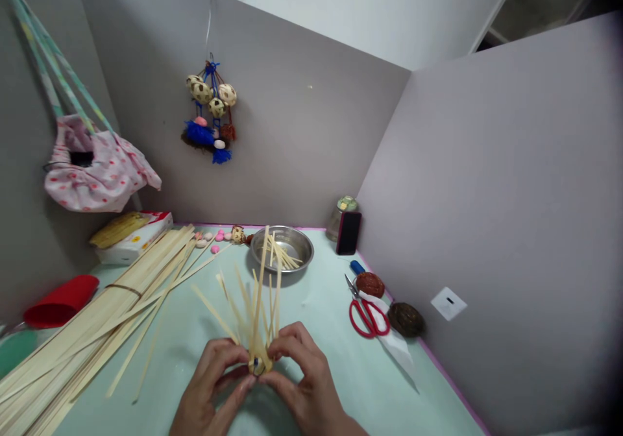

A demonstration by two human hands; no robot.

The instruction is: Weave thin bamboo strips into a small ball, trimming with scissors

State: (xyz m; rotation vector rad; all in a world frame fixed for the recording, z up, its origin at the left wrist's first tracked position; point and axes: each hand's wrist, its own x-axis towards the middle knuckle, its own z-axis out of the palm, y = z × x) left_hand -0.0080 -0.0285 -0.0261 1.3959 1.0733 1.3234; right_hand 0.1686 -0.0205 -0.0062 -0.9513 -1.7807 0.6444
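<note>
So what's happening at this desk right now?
A person's left hand and right hand together pinch a small woven piece with loose bamboo strips fanning upward from it. A big bundle of strips lies to the left; a metal bowl holding more strips sits behind, and red scissors lie to the right on the green table.

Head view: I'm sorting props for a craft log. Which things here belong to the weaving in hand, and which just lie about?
In use: left hand and right hand pinching the strip bundle; loose strips; bowl holding more strips.

Lying about: scissors, red cup, box, phone, jar, hanging bag.
</note>
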